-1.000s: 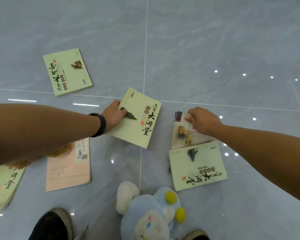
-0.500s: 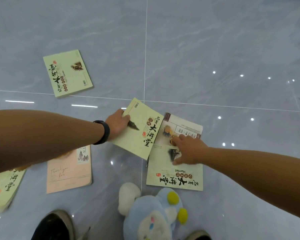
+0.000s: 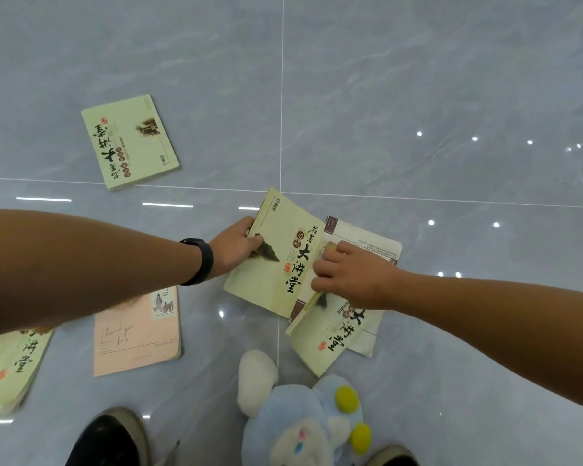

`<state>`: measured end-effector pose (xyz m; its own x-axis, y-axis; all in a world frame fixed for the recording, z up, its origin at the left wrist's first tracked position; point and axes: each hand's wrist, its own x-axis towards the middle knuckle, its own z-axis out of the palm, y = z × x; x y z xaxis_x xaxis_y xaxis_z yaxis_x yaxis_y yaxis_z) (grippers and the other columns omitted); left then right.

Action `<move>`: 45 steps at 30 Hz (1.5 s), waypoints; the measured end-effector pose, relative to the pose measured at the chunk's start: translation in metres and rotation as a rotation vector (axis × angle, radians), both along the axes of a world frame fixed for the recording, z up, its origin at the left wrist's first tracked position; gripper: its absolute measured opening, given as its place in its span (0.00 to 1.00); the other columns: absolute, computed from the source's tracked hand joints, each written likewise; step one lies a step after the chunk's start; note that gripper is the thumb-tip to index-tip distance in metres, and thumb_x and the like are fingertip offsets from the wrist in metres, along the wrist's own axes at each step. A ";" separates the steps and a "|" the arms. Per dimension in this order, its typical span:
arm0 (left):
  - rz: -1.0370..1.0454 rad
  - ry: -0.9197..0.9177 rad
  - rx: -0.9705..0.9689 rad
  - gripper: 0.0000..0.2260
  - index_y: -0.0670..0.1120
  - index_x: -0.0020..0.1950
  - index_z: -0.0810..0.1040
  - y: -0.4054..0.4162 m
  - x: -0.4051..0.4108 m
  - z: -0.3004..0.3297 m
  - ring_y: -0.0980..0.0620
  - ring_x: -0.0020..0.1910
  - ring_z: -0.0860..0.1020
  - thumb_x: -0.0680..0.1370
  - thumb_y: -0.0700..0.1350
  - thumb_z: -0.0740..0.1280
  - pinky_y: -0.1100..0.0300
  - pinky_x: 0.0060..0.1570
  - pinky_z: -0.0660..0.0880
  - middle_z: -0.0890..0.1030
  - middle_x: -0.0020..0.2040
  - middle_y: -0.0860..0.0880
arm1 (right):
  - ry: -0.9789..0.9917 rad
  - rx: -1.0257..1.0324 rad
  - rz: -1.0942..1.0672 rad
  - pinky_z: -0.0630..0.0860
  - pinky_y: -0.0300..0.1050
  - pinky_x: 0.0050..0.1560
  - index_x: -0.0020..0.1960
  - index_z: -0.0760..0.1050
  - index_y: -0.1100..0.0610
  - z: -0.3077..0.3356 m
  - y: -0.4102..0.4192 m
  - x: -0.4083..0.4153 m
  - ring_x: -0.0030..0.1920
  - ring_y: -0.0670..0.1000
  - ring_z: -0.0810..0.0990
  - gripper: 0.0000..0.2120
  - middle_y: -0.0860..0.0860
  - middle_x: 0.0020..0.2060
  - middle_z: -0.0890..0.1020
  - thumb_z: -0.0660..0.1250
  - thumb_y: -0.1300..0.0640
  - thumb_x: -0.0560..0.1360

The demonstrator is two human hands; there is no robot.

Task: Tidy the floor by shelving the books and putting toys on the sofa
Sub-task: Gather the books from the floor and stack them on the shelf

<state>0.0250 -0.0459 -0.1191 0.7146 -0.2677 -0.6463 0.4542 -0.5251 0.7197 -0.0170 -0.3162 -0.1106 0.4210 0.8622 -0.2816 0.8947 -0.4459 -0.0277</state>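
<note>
My left hand grips the left edge of a pale green book, whose right side overlaps two other books. My right hand lies on that small pile, fingers curled at the edge of the green book and over a white-covered book underneath. A second green book lies on the white one, nearer me. Another green book lies apart at the upper left. A pink notebook lies under my left forearm. A blue and white plush toy sits at the bottom centre.
The floor is glossy grey tile with white grout lines. A further green book lies at the left edge. My shoes show at the bottom, one on each side of the plush toy.
My left hand has slid the green book to the right onto the other two books. My right hand has pulled those two books closer and now meets the green book's right edge.
</note>
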 end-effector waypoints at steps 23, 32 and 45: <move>0.366 0.017 -0.208 0.13 0.51 0.66 0.70 -0.032 -0.030 0.007 0.50 0.56 0.80 0.83 0.42 0.64 0.53 0.55 0.77 0.81 0.59 0.51 | 1.119 0.776 -1.871 0.81 0.59 0.56 0.73 0.63 0.50 -0.002 0.029 0.013 0.58 0.56 0.83 0.33 0.53 0.63 0.80 0.69 0.36 0.75; -0.169 0.342 -0.016 0.10 0.49 0.62 0.72 -0.037 -0.041 0.005 0.49 0.41 0.81 0.85 0.52 0.58 0.59 0.38 0.78 0.82 0.51 0.47 | 0.779 0.761 -1.867 0.83 0.54 0.49 0.63 0.74 0.53 -0.015 0.007 -0.021 0.47 0.54 0.86 0.16 0.52 0.50 0.85 0.56 0.45 0.85; -0.308 -0.039 0.288 0.12 0.51 0.65 0.72 0.022 -0.026 -0.022 0.48 0.54 0.78 0.82 0.46 0.62 0.58 0.53 0.74 0.77 0.58 0.51 | 0.618 0.223 -2.171 0.72 0.58 0.61 0.75 0.54 0.59 -0.026 -0.030 -0.050 0.65 0.62 0.67 0.33 0.58 0.69 0.61 0.64 0.43 0.79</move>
